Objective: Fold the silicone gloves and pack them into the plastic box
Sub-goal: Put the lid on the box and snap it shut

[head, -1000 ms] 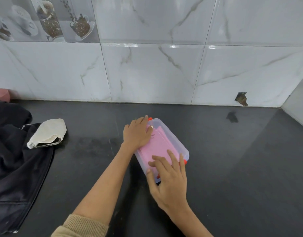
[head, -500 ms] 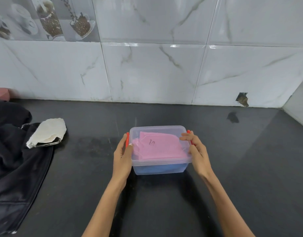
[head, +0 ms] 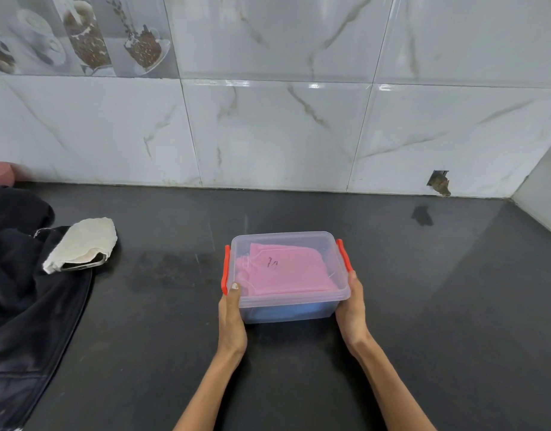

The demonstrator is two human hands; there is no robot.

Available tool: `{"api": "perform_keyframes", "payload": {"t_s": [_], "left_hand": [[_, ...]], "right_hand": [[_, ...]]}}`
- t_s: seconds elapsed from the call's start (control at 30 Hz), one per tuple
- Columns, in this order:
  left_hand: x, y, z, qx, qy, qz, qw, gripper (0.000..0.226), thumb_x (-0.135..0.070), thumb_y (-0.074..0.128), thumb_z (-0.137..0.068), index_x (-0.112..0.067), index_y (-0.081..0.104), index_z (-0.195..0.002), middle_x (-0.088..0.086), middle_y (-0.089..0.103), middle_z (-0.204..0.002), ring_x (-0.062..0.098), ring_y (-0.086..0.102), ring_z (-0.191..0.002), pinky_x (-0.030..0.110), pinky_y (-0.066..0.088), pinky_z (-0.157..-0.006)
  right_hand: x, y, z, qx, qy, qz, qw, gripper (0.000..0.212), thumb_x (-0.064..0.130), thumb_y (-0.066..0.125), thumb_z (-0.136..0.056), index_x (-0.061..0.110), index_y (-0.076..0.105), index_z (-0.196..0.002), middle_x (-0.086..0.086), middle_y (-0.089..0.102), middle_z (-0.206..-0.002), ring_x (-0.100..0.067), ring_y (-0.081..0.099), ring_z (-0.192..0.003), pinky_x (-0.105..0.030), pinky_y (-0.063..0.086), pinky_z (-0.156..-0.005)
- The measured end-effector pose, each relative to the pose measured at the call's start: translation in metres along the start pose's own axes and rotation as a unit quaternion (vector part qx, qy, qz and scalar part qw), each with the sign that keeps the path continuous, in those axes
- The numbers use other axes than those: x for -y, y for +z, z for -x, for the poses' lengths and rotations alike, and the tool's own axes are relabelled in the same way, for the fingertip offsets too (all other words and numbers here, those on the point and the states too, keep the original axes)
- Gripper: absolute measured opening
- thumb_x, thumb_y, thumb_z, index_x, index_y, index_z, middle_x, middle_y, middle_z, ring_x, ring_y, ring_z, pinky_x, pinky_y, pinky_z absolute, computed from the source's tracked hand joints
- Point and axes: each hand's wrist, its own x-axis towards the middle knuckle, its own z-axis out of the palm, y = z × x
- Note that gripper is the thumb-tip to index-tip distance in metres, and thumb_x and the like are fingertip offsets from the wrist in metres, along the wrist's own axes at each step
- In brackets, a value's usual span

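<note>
In the head view, the plastic box (head: 288, 275) is sitting on the dark surface (head: 423, 306) with its clear lid on and its red clips (head: 226, 269) lying along both short sides. The left hand (head: 232, 315) is cupping the near left corner, its thumb tip touching the lower end of the left clip, while the right hand (head: 352, 312) is pressing flat against the near right corner just below the right clip; the remaining fingers of both hands are running along or under the box sides and are mostly hidden, so how far they are curling cannot be told. Between the two hands, inside the box, a folded pink glove (head: 286, 272) is lying on top and something blue (head: 286, 312), probably the other glove, is showing through the wall beneath it. Packing appears to be nearly complete, and the step in hand seems to be seating and latching the lid. To do it well, the person is best keeping the box flat on the surface, pressing evenly on both ends, and checking that no pink edge is caught under the rim before snapping each clip. Well to the left of the left hand, a white cloth (head: 81, 241) is resting over a phone (head: 84, 264) on a black garment (head: 25, 290).
</note>
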Motion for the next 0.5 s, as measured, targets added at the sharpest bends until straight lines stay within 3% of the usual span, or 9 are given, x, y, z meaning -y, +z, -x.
{"api": "perform_keyframes", "payload": {"t_s": [0.07, 0.17, 0.33, 0.5], "left_hand": [[0.001, 0.001, 0.000, -0.011, -0.015, -0.001, 1.000, 0.052, -0.067, 0.043, -0.072, -0.032, 0.063, -0.105, -0.017, 0.073, -0.102, -0.004, 0.064, -0.099, 0.013, 0.048, -0.081], [-0.001, 0.005, -0.001, -0.023, -0.029, 0.006, 0.999, 0.055, -0.065, 0.042, -0.072, -0.030, 0.061, -0.109, -0.011, 0.069, -0.107, -0.003, 0.063, -0.100, 0.020, 0.044, -0.085], [0.002, 0.019, -0.009, -0.019, -0.028, 0.011, 0.999, 0.078, -0.061, 0.044, -0.070, -0.009, 0.054, -0.126, 0.006, 0.063, -0.119, 0.016, 0.058, -0.109, 0.026, 0.044, -0.087], [0.005, 0.042, -0.016, 0.024, -0.033, -0.003, 0.999, 0.063, -0.050, 0.040, -0.079, -0.006, 0.058, -0.121, 0.005, 0.068, -0.110, 0.016, 0.061, -0.103, 0.024, 0.047, -0.085]], "right_hand": [[0.001, 0.001, 0.001, 0.017, 0.021, 0.009, 1.000, 0.040, 0.053, 0.035, -0.093, 0.054, 0.045, -0.132, 0.027, 0.052, -0.135, 0.005, 0.047, -0.125, -0.009, 0.043, -0.095], [0.004, -0.003, -0.001, 0.028, 0.061, 0.013, 0.998, 0.035, 0.042, 0.034, -0.092, 0.059, 0.063, -0.105, 0.023, 0.068, -0.112, 0.003, 0.062, -0.106, -0.008, 0.049, -0.081], [0.010, -0.016, -0.006, 0.031, 0.073, 0.029, 0.996, 0.040, 0.036, 0.033, -0.092, 0.059, 0.064, -0.101, 0.021, 0.070, -0.109, 0.000, 0.064, -0.104, -0.009, 0.049, -0.080], [0.019, -0.040, -0.012, 0.008, 0.075, 0.034, 0.997, 0.039, 0.037, 0.034, -0.089, 0.056, 0.066, -0.101, 0.014, 0.070, -0.112, -0.002, 0.065, -0.102, -0.011, 0.051, -0.078]]}}
